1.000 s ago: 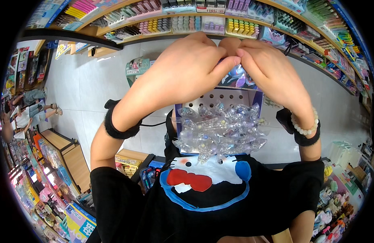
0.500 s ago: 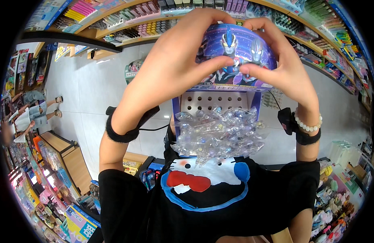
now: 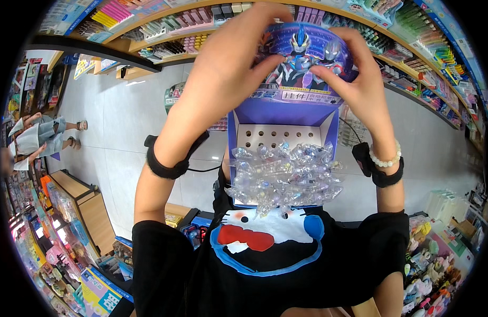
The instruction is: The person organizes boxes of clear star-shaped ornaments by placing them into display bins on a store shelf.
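Elbows spread, arms reaching forward, the left hand (image 3: 226,63) and right hand (image 3: 364,74) each have their grip clamped on the figure-printed flap (image 3: 299,62), thumbs in front. It rises at the far side of an open purple box (image 3: 278,114), where clear-wrapped packets (image 3: 286,177) lie heaped near a holed white insert (image 3: 292,128).

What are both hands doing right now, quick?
Left hand: holding the left side of the purple picture panel.
Right hand: holding the panel's right side.
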{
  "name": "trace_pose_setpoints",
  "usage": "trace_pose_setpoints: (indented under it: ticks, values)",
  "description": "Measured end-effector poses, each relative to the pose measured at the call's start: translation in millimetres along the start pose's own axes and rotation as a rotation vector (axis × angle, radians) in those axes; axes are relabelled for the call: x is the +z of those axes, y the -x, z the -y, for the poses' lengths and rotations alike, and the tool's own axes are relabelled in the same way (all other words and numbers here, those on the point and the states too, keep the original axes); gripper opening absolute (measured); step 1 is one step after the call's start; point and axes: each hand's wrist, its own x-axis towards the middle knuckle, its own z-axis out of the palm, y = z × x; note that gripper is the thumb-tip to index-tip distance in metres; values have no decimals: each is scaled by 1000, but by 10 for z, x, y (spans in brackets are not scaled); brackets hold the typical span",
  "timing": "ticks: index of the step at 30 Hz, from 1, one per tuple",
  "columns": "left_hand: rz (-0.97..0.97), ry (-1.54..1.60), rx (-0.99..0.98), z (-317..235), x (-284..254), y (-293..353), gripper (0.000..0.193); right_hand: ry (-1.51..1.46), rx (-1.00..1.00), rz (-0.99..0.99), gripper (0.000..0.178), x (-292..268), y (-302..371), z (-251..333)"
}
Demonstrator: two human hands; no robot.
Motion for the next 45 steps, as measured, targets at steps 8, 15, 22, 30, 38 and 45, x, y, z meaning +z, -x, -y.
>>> trace_pose_setpoints:
  ticks: [8, 15, 22, 30, 38, 45]
  values:
    - [-53, 207, -145, 150, 21, 198, 67, -493, 473, 130, 57, -57, 248, -315]
    - [162, 703, -768, 687, 91, 529, 62, -539, 341, 29, 55, 72, 222, -435]
    - [-80, 1002, -552, 609, 270, 453, 60, -515, 176, 87, 69, 95, 91, -365]
    - [-196, 903, -428, 584, 360, 421, 59, -454, 297, 77, 61, 78, 141, -396]
    - [-301, 566, -314, 545, 484, 579, 41, -1, -25, -88, 28, 212, 345, -462]
    - [-180, 834, -556, 516, 391, 569, 40, -406, 321, -15, 38, 93, 315, -381]
